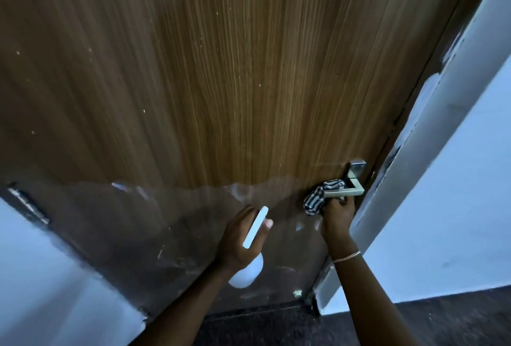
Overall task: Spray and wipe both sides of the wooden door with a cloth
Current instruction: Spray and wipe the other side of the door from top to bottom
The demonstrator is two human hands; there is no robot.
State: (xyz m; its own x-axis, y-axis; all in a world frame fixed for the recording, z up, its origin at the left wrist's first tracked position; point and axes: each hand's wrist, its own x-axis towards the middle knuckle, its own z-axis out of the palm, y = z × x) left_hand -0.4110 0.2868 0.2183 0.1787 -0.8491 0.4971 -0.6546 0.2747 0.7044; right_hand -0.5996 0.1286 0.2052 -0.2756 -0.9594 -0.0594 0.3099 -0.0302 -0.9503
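Note:
The wooden door (235, 82) fills most of the view, brown with vertical grain and a duller lower part under a torn film. My left hand (237, 237) grips a white spray bottle (250, 265) by its neck, the white trigger pointing up toward the door. My right hand (336, 214) holds a black-and-white striped cloth (318, 199) and grips the metal lever handle (348, 189) at the door's right edge. The cloth is bunched against the handle's free end.
A grey door frame (431, 135) runs up the right side, with a pale blue wall (456, 207) beyond it. A hinge (27, 204) shows at the door's left edge beside another pale wall. Dark floor lies below the door.

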